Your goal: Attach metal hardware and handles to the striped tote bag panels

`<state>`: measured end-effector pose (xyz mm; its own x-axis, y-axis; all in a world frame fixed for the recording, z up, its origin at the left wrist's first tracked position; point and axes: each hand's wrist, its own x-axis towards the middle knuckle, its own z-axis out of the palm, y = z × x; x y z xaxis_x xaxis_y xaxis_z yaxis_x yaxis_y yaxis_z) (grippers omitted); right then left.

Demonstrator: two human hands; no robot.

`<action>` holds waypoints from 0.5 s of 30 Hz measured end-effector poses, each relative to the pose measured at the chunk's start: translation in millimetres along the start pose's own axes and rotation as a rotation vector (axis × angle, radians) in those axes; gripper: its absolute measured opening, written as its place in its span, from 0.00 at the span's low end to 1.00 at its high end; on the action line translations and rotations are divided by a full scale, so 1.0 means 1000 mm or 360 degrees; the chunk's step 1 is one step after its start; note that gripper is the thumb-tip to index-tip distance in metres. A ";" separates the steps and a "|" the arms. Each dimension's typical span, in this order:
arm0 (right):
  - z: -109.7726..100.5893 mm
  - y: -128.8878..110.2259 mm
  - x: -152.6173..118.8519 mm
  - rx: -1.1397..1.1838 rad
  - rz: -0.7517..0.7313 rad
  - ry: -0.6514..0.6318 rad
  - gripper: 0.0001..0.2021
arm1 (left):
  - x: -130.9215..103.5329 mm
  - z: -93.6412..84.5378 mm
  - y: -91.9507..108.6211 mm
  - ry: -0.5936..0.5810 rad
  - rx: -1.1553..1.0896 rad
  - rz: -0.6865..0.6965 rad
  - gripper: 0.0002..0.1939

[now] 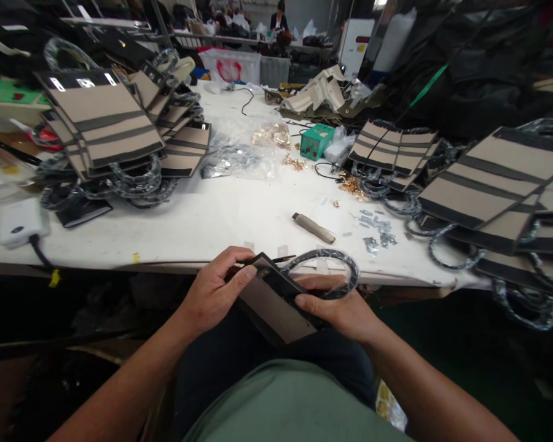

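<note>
Over my lap, at the table's front edge, I hold a beige and black bag panel (279, 304) tilted between both hands. A round bag handle (322, 253) wrapped in clear plastic loops up from its black top strip. My left hand (216, 288) is closed on the panel's left corner, thumb on the near face and fingers behind. My right hand (336, 307) grips the other end beside the handle's base, its thumb on the black strip and its fingers partly hidden behind. A small metal piece shows on the strip near my left thumb.
On the white table (230, 215) lie a grey-brown bar-shaped tool (313, 228), small metal plates (378, 227) and gold fittings (352, 185). Stacked bag panels stand left (105, 123) and right (493, 178). A green box (317, 141) sits farther back; a person (279, 21) is in the distance.
</note>
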<state>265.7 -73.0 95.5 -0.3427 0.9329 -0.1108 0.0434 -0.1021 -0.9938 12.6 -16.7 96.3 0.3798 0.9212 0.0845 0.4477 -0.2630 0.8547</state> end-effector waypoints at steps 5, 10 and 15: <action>0.006 0.004 0.006 -0.0037 0.0102 0.0135 0.15 | -0.006 0.001 0.018 0.0090 0.0551 0.0564 0.29; 0.009 -0.002 0.005 -0.0137 0.0056 0.0105 0.12 | 0.000 0.002 0.021 -0.0019 0.0537 0.0380 0.41; 0.018 -0.005 -0.008 -0.0620 -0.0446 0.0006 0.10 | -0.013 -0.005 0.035 0.0015 0.1139 0.1032 0.21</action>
<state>251.6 -86.4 101.0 -0.3878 0.9075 0.1616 0.2988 0.2897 -0.9093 19.4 -36.2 128.1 0.7219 0.5366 0.4370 0.5415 -0.8312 0.1260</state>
